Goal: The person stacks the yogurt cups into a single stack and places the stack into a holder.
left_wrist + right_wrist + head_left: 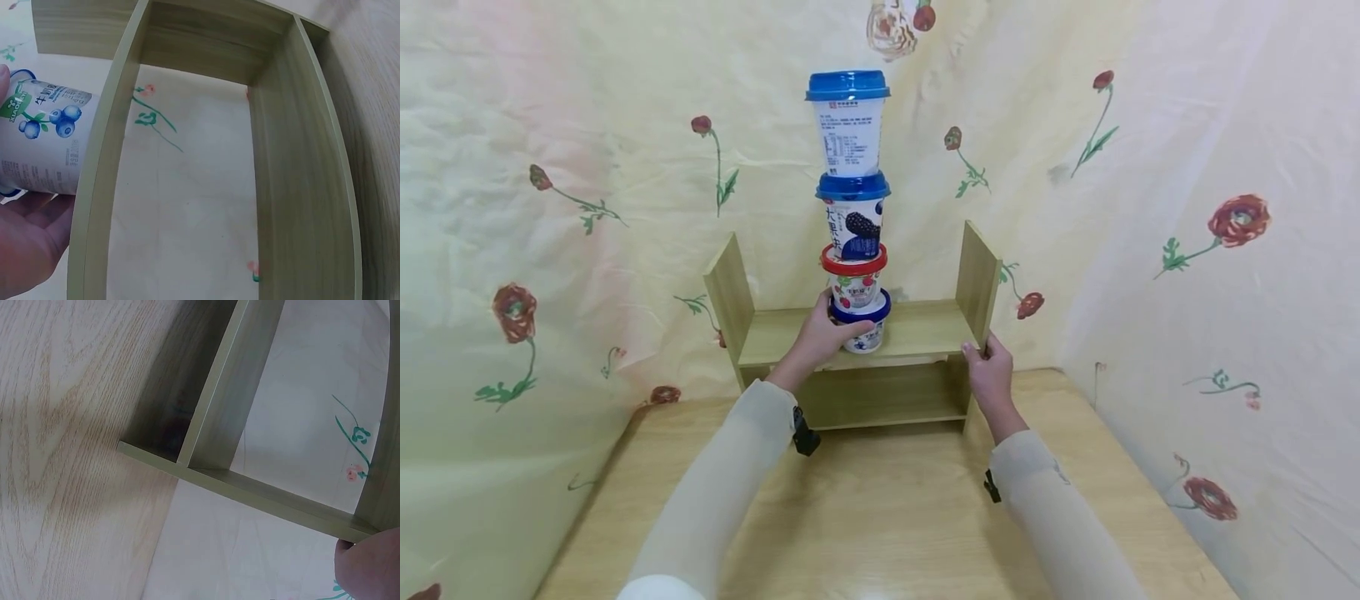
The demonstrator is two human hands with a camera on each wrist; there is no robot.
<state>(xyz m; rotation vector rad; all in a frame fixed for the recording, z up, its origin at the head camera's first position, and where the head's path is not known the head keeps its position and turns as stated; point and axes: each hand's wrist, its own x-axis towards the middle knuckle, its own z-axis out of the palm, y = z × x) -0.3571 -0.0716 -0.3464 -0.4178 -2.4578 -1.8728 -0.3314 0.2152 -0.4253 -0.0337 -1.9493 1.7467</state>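
Four-tier is avoided here: several lidded cups form one upright column on the upper board of a small wooden shelf [925, 327]. Lowest is a blueberry yogurt cup [868, 338] with a dark blue lid; my left hand [822, 335] grips it from the left, thumb across its front. Above it come a red-lidded cup [854, 292], a blackberry cup [854, 227] and a taller white cup [852, 137], both with blue lids. In the left wrist view, blueberries show on the cup's label [50, 128]. My right hand [992, 379] pinches the shelf's right side panel [979, 283], thumb at the front edge.
The shelf stands at the back of a wooden table [880, 508]. Its lower board [887, 414] lies under the upper one, and a left side panel [730, 287] rises beside the column. Flowered cloth [647, 192] hangs behind and at both sides.
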